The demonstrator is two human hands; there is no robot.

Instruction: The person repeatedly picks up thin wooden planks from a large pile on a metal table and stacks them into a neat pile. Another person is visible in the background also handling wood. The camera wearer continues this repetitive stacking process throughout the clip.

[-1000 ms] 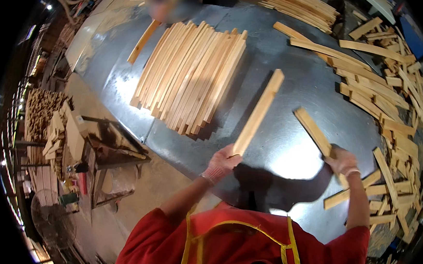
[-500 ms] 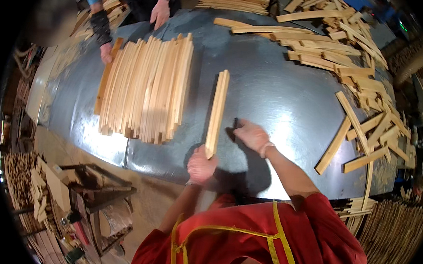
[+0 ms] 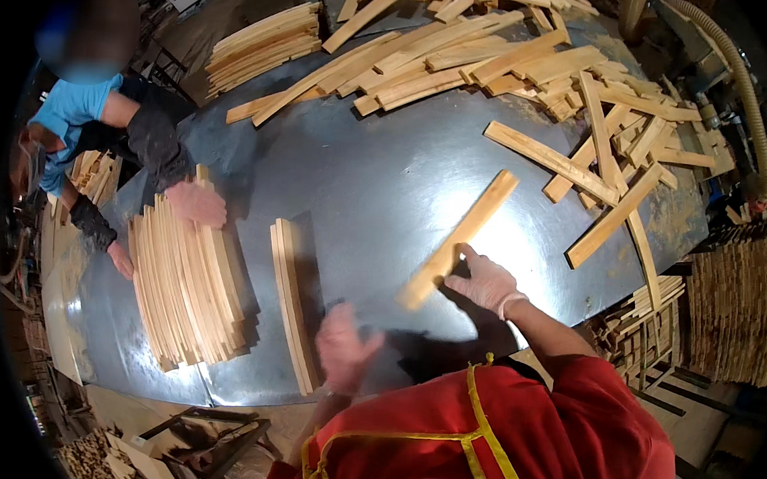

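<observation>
My right hand (image 3: 488, 286) pinches one flat wooden strip (image 3: 465, 234) near its lower part. That strip slants up to the right, its near end blurred. My left hand (image 3: 346, 350) is smeared by motion, its thumb apart from the fingers, with nothing in it. Just left of that hand, a small set of strips (image 3: 290, 300) lies side by side on the metal table (image 3: 352, 176). Farther left stands a wide row of strips (image 3: 183, 280) packed close together. A co-worker in a blue shirt has one hand (image 3: 196, 203) on its far end and another hand (image 3: 120, 259) at its left side.
A loose heap of wooden strips (image 3: 517, 63) covers the far and right parts of the table, with several crossed pieces (image 3: 612, 157) nearest my right hand. A neat stack (image 3: 268, 48) stands beyond the far edge. Stacked wood (image 3: 739, 305) stands off the right edge.
My view has swung to the right. My left hand has let go of the small set of strips, which now lies on the table. My right hand, empty before, has gripped a strip.
</observation>
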